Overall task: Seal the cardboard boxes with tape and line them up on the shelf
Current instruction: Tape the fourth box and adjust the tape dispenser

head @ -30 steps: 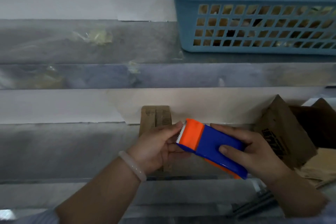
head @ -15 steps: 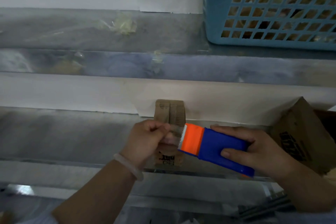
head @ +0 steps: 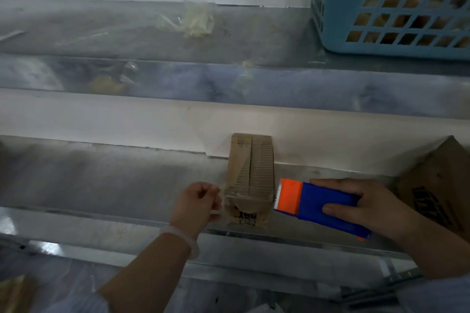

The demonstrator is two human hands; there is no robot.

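A small narrow cardboard box lies on the metal shelf, its top flaps closed with a seam down the middle. A strip of clear tape stretches across its near end. My left hand pinches the tape's free end just left of the box. My right hand grips a blue and orange tape dispenser just right of the box, its toothed orange end facing the box.
A bigger brown cardboard box leans at the right end of the same shelf. On the shelf above stands a blue plastic basket at the right, and scraps of yellowish tape lie near its middle.
My hands have drawn apart: the left pulled the tape end leftward, the right moved the dispenser right, so the tape now spans the box. The view has shifted left and closer.
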